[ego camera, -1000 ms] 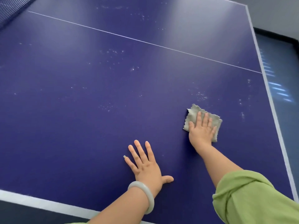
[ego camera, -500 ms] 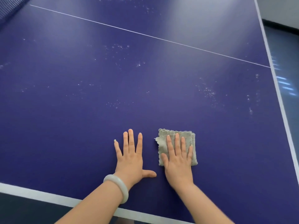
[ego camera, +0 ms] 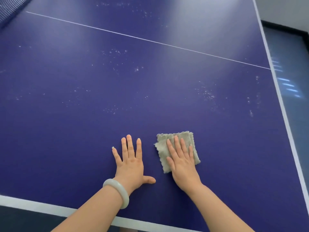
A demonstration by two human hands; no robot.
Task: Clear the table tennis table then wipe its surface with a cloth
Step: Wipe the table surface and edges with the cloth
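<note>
The blue table tennis table fills the view, with a thin white centre line and whitish specks scattered over it. A folded grey cloth lies flat near the table's front edge. My right hand presses flat on the cloth, fingers stretched over it. Just left of it, my left hand rests palm down on the bare surface, fingers spread, holding nothing. A pale bangle circles the left wrist.
The white front edge stripe runs below my arms and the white side stripe down the right. The dark net shows at the top left. Grey-blue floor lies beyond the right edge.
My right hand slid the cloth from further out on the right back toward the front edge, beside my left hand. The left hand straightened and stayed planted.
</note>
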